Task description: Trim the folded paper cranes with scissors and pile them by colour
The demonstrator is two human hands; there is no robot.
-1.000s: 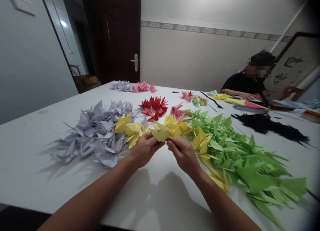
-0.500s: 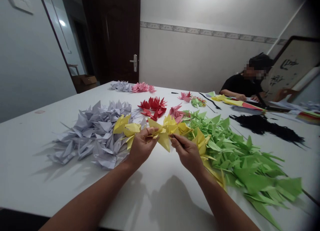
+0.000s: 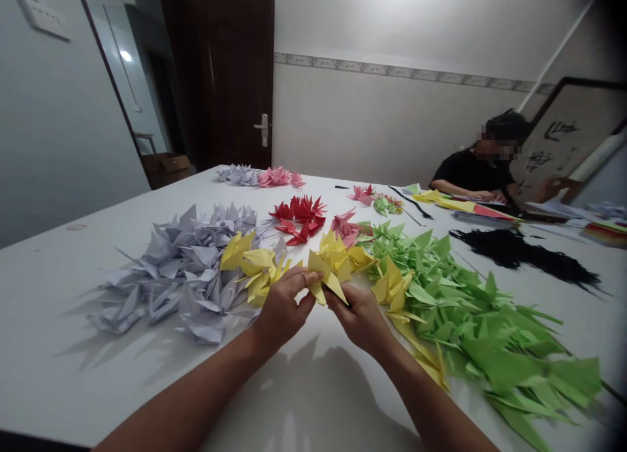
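Observation:
My left hand (image 3: 285, 305) pinches a yellow folded paper crane (image 3: 327, 279) between thumb and fingers. My right hand (image 3: 361, 318) meets it from the other side, closed on a thin dark thing (image 3: 337, 294) that lies against the crane's lower edge; its exact kind is hard to make out. More yellow paper cranes (image 3: 257, 266) lie just beyond and to the left of my fingers, and others (image 3: 392, 283) lie to the right. A heap of pale lilac cranes (image 3: 196, 262) sits at left, a heap of green ones (image 3: 470, 315) at right.
Red paper cranes (image 3: 298, 217) and pink ones (image 3: 347, 226) lie beyond my hands on the white table (image 3: 53, 308). Black tassels (image 3: 519, 246) rest at the right. Another person (image 3: 470, 168) sits at the far right edge, near coloured paper sheets (image 3: 475, 207).
Both hands have moved slightly down towards me with the yellow crane. The crane has turned, and my hands now sit closer together around it.

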